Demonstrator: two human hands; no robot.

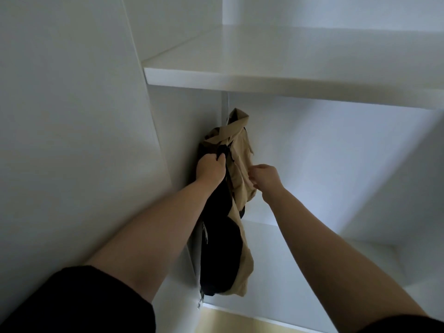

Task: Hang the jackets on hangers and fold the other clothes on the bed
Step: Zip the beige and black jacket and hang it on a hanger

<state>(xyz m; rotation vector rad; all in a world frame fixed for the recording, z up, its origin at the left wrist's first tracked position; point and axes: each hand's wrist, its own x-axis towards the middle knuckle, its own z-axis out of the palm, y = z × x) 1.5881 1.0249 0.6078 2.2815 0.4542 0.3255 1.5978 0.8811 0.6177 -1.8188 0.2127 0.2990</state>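
Observation:
A tan jacket (241, 145) hangs inside a white wardrobe, close to its left inner wall, with a black garment (217, 251) hanging against it on the left. My left hand (211, 168) grips the dark top part where the two garments meet; whether that is a hanger I cannot tell. My right hand (264, 179) is just to the right, its fingers curled and pinching the tan jacket's edge. The rail above is hidden behind the shelf.
A white shelf (288, 78) runs across above the clothes. The wardrobe's left panel (72, 140) stands close beside my left arm. A lower white shelf (312, 239) lies behind the clothes, and light wooden floor (230, 320) shows at the bottom.

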